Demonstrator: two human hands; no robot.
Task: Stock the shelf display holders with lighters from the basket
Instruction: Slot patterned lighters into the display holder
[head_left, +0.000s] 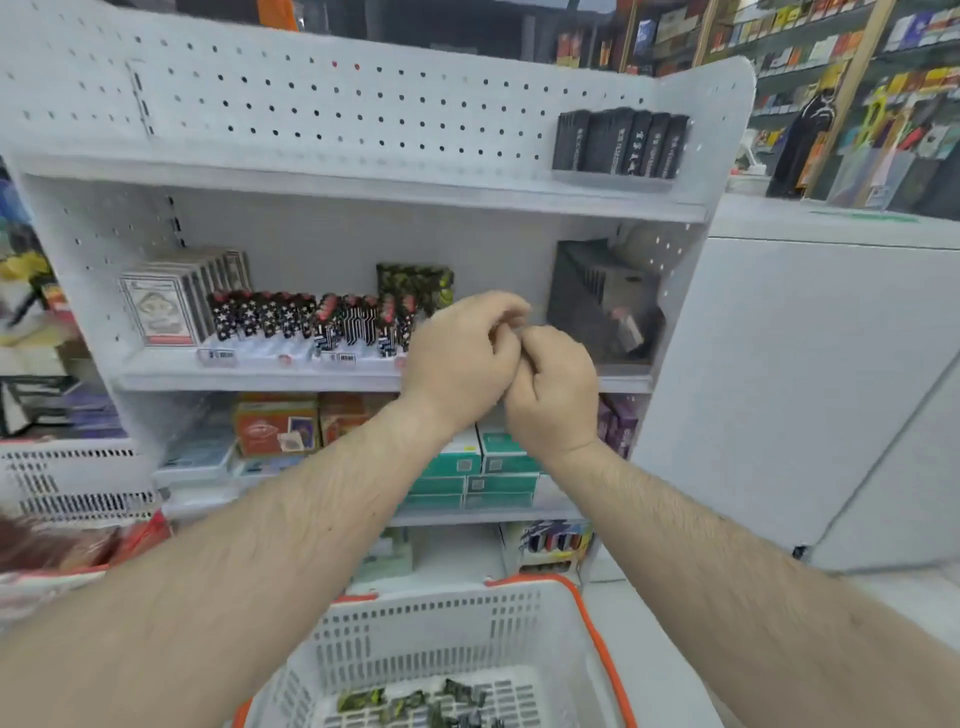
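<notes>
Lighters (415, 701) lie in the basket (441, 623) below — both hands, left hand (460, 358) and right hand (553, 387), curl together at the middle shelf (260, 376), contents unclear — likely mid-placement; next, a free holder slot.

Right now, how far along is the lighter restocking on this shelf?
Partly done. Patterned lighters already stand in the display holders on the middle shelf. The left hand and right hand are pressed together before that shelf; whether they hold a lighter is hidden. Camouflage lighters remain in the basket, so more stocking is left.
</notes>
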